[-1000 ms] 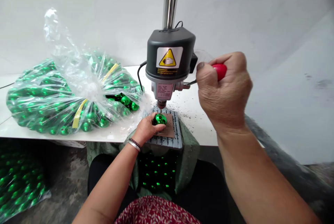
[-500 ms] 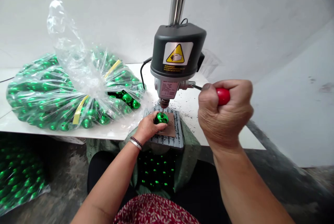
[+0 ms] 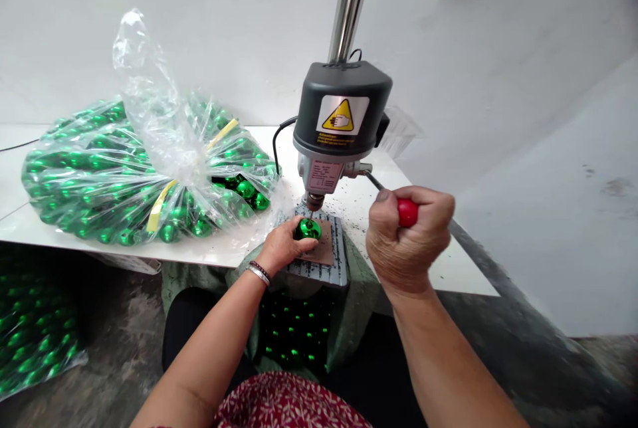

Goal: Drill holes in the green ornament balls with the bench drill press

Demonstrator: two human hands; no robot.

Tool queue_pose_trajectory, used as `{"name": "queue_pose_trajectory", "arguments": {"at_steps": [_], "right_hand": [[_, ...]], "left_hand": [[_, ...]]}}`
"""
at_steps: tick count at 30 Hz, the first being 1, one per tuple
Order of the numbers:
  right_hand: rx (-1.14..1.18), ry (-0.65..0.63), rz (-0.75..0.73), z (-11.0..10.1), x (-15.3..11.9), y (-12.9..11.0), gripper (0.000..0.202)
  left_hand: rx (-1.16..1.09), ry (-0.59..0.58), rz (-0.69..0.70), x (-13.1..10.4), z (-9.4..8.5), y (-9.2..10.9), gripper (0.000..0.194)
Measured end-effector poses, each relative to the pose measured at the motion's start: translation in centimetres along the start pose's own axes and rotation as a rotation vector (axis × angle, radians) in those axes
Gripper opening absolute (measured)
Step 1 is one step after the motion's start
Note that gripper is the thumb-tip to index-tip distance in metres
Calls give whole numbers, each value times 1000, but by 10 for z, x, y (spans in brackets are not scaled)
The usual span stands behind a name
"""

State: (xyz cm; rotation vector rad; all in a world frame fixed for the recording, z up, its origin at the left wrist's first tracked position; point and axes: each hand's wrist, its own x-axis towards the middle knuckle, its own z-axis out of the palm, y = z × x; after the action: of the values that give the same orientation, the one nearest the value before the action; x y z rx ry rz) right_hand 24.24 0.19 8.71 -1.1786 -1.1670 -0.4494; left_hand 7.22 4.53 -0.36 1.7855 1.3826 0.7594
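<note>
Left hand (image 3: pixel 282 247) reaching forward and low, fingers pinched together, bangles on the wrist, forearm stretched out from bottom centre, right hand (image 3: pixel 406 238) clenched in a fist, knuckles up, thumb on top, forearm angled in from lower right

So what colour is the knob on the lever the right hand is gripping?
Red: the lever knob shows between the fingers of the right hand, clearest in the head view.

Single head-worn view, looking forward and down, close over drill press (image 3: pixel 341 125) at white table (image 3: pixel 224 252) edge
</note>
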Motion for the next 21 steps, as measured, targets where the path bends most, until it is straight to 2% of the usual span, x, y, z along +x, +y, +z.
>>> {"name": "queue_pose_trajectory", "arguments": {"at_steps": [4,9,13,17,19,21], "right_hand": [[-1,11,3,2,-7,6,18],[14,-21,14,0,-17,12,18],[32,-59,33,-4,-17,7,20],[44,-7,52,3,21,-7,22],[53,-45,96,10,50,-16,23],[36,-143,178,15,77,-24,22]], "left_hand": [[23,18,-23,-1,-1,2,50],[37,27,-15,-2,-1,4,41],[22,9,0,0,0,1,40],[-12,20,2,0,2,0,39],[-40,27,9,-4,1,1,39],[-73,21,29,-11,-2,3,43]]}}
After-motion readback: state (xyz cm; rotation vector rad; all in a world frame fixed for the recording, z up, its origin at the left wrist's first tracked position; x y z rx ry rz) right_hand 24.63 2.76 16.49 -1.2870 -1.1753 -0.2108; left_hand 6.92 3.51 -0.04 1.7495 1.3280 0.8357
